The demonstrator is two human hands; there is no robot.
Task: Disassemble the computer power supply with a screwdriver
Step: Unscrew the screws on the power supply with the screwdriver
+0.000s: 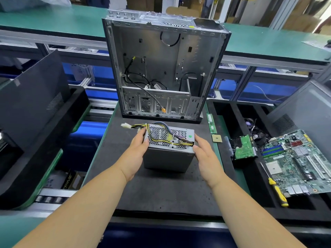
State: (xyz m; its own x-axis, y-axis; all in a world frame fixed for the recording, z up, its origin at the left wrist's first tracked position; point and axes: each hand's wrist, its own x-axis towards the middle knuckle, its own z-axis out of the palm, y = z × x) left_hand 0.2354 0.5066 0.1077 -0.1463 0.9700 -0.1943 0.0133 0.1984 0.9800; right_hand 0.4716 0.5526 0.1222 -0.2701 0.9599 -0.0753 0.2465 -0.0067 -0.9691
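holding the power supply (168,149) by its side walls, left hand (137,151) and right hand (206,153) each keep a curled grip; rigid, likely heavy, loose cables (161,135) on top.

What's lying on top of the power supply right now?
A bundle of yellow, black and purple cables lies across the power supply's perforated top, trailing left to a white connector. Its insides are hidden.
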